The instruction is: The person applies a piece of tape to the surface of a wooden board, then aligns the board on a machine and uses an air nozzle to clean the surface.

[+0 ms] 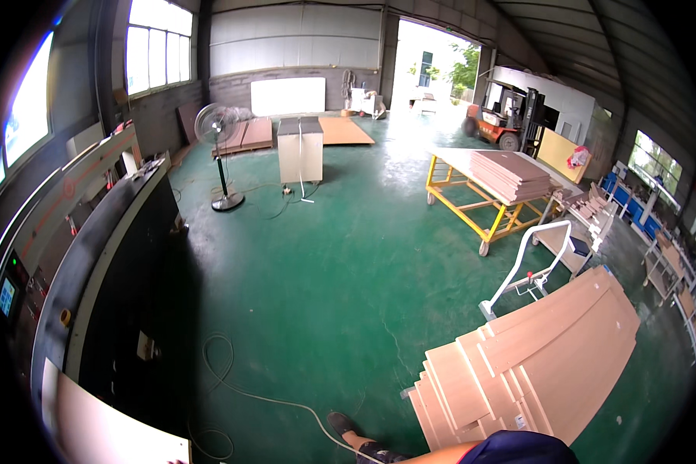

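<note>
Neither of my hands shows clearly. One bare arm [439, 455] of mine, below a navy sleeve [522, 448], reaches leftward along the bottom edge, and its hand is out of sight. A pale flat board [116, 421] lies at the lower left, by the long dark machine [93, 301]. A tiny dark spot at the board's bottom corner is too small to make out. My shoe [344, 424] stands on the green floor beside a thin pale hose [286, 403]. To the right is a stepped stack of wood-coloured panels [549, 363].
A white tubular trolley handle [522, 259] rises behind the stack. Beyond stands a yellow wheeled cart [460, 205] bearing brown panels [510, 174]. A standing fan [220, 158], a pale cabinet [300, 155] and an orange forklift [499, 124] are farther off. Cables cross the floor.
</note>
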Action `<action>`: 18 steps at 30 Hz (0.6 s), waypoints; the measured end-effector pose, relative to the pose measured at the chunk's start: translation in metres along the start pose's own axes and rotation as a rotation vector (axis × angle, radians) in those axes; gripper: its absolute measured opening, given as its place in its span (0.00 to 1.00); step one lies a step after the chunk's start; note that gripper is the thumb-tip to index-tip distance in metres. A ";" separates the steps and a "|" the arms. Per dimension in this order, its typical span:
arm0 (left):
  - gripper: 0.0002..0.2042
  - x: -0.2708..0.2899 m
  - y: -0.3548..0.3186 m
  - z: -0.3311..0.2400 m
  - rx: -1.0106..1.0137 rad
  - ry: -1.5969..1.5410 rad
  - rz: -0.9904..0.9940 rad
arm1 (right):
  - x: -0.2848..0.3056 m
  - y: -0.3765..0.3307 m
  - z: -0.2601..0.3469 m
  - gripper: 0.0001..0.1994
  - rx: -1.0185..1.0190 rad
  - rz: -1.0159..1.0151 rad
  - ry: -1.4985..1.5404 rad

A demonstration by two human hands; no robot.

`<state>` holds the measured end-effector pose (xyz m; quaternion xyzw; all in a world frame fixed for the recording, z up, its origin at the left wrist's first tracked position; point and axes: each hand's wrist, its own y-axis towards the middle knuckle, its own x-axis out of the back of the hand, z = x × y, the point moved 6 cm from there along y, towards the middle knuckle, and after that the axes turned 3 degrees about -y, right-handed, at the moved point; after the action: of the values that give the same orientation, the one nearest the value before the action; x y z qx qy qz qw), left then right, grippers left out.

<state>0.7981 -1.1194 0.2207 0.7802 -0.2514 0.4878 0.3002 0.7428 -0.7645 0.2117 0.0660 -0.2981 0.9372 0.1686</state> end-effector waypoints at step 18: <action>0.22 -0.002 -0.002 -0.003 0.049 0.074 0.075 | 0.000 -0.013 -0.006 0.16 0.016 -0.018 0.006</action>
<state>0.7966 -1.1158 0.2193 0.7588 -0.2572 0.5331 0.2718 0.7472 -0.7513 0.2139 0.0673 -0.2894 0.9382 0.1773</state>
